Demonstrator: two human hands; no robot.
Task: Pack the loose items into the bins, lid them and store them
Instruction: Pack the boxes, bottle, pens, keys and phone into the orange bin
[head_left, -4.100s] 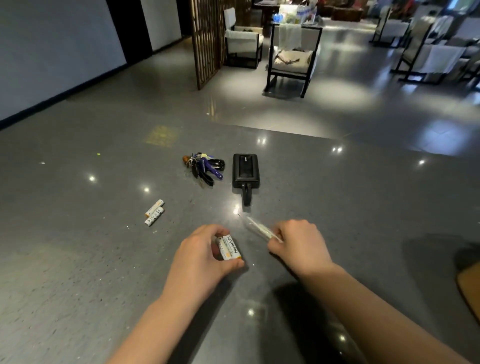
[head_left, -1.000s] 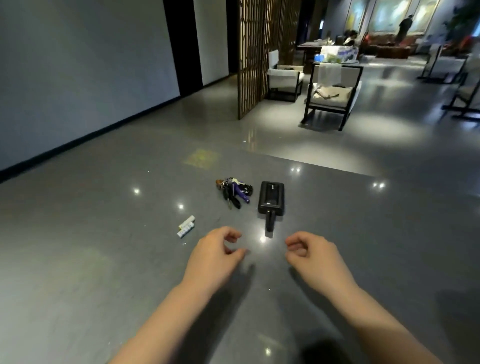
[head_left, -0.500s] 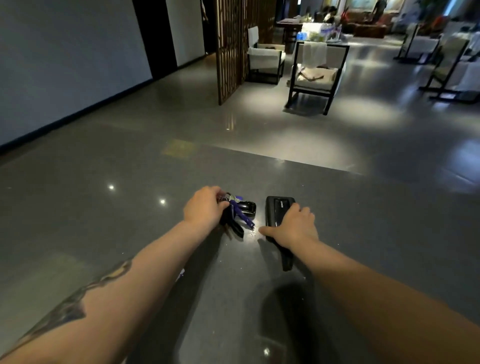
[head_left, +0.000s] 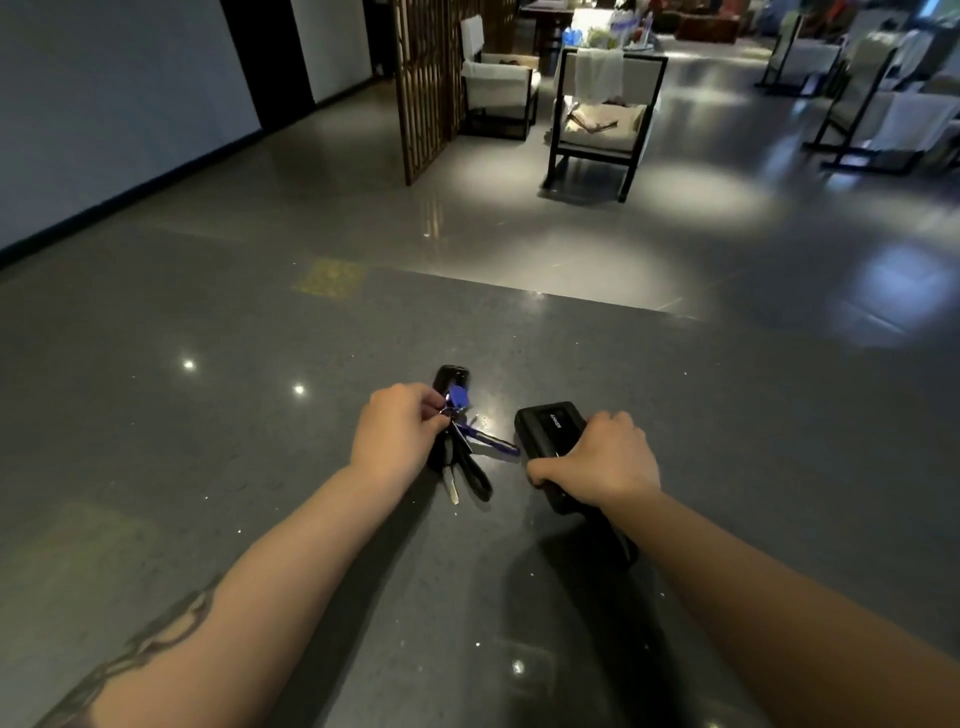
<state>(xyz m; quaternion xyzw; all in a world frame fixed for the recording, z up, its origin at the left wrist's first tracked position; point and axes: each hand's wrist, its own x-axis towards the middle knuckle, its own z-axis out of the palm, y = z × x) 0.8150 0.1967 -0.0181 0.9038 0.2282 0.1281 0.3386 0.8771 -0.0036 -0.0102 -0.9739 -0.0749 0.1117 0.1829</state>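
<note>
Left hand (head_left: 397, 431): fingers curled, pinching a key bunch (head_left: 462, 441) at its ring; black fob, blue tags and a silver key trail below, seemingly touching the dark table (head_left: 208, 467). Position: mid-table, well in from the far edge.

Right hand (head_left: 597, 460): fingers and thumb wrapped round a black power bank (head_left: 545, 426), just right of the keys, its strap running back under the wrist.

Beyond the far edge: armchair (head_left: 602, 114), wooden screen (head_left: 426, 78).
</note>
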